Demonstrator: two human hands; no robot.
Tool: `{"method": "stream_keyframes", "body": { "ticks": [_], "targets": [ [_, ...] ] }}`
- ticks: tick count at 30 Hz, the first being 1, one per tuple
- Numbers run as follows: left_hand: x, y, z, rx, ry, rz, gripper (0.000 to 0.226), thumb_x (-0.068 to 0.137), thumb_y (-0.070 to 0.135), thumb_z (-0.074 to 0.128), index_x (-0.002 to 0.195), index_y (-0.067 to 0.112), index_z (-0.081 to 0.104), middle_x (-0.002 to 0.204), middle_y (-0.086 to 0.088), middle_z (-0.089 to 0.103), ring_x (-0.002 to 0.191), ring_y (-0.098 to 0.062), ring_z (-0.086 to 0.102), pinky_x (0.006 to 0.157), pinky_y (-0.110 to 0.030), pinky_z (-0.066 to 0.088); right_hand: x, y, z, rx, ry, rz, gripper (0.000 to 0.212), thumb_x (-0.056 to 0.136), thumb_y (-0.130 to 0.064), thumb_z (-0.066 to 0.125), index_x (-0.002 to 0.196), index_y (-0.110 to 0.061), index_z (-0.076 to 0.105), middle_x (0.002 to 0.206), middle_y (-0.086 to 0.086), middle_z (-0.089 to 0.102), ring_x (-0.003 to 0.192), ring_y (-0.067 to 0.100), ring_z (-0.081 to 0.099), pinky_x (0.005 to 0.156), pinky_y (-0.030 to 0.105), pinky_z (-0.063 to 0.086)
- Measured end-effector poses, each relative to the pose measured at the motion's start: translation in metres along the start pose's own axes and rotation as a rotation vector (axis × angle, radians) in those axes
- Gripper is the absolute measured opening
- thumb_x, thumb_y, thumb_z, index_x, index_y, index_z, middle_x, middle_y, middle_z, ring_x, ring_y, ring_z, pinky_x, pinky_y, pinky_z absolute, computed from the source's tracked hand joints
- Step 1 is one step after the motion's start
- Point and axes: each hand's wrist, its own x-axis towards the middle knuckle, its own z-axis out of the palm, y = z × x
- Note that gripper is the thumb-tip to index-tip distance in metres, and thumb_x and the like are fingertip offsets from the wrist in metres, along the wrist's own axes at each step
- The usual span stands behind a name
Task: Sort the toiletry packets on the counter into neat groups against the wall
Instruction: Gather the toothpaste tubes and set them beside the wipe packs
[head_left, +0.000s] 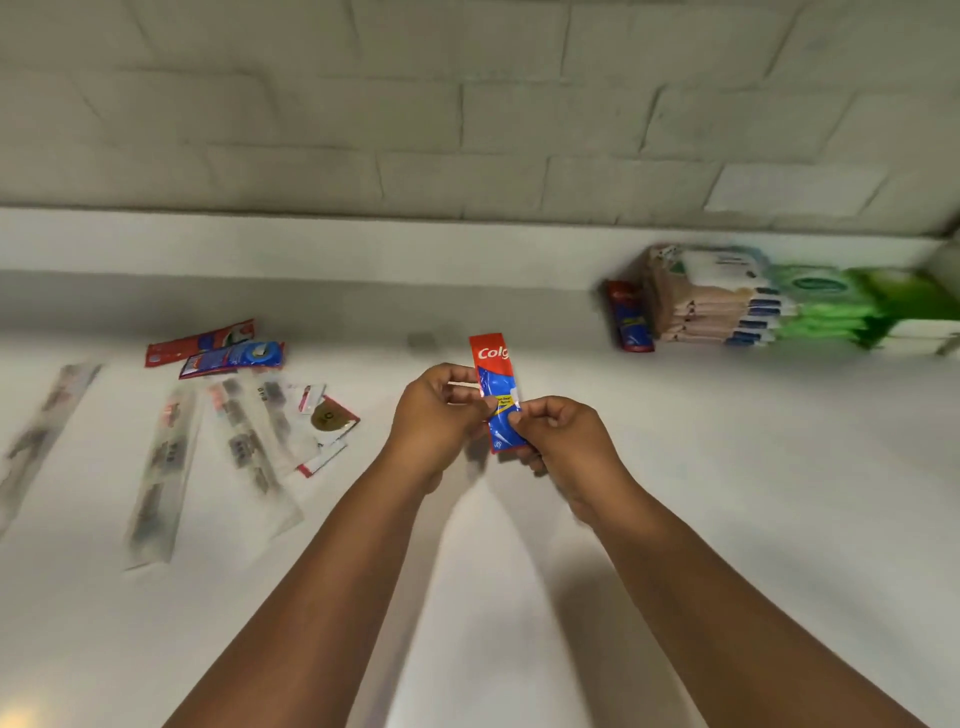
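Note:
A red and blue toothpaste packet (492, 370) is held upright above the white counter (727, 493), near the middle of the view. My left hand (434, 415) pinches its left edge and my right hand (558, 436) grips its lower right part. To the left lie two more red and blue packets (218, 349), several long clear wrapped packets (161, 467) and a small sachet with a gold disc (330, 418). At the back right, against the wall, stand another red and blue packet (629, 317), a stack of beige packs (711, 301) and green packs (831, 301).
A pale brick wall (467, 104) runs along the back of the counter above a raised white ledge (363, 244). A white block (930, 335) sits at the far right edge beside the green packs.

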Motion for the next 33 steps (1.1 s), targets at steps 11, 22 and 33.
{"method": "stream_keyframes", "body": {
  "ticks": [11,22,33],
  "targets": [
    [0.052,0.015,0.136,-0.059,-0.13,-0.018,0.024,0.084,-0.001,0.065,0.106,0.007,0.06,0.086,-0.011,0.069,0.07,-0.023,0.067,0.063,-0.03,0.056,0.047,-0.003,-0.12,0.047,0.22,-0.033,0.009,0.089,-0.01,0.062,0.095,-0.003,0.064,0.079,0.013,0.07,0.053,0.013,0.064,0.042,0.014,0.04],
    [0.133,0.028,0.188,0.046,-0.088,-0.034,0.024,0.086,0.0,0.064,0.107,0.008,0.058,0.088,-0.011,0.066,0.067,-0.018,0.065,0.058,-0.025,0.058,0.094,0.042,-0.182,-1.052,0.48,-0.43,0.039,0.084,-0.036,0.049,0.112,-0.013,0.064,0.112,0.011,0.061,0.106,0.034,0.053,0.093,0.042,0.046],
    [0.167,0.011,0.203,0.229,0.017,0.014,0.024,0.083,0.003,0.068,0.106,0.005,0.063,0.095,-0.011,0.066,0.067,-0.013,0.061,0.049,-0.016,0.051,0.098,0.045,-0.18,-1.16,0.478,-0.404,0.042,0.088,-0.036,0.039,0.118,-0.013,0.058,0.117,0.011,0.058,0.111,0.031,0.049,0.095,0.042,0.042]
  ]
}}
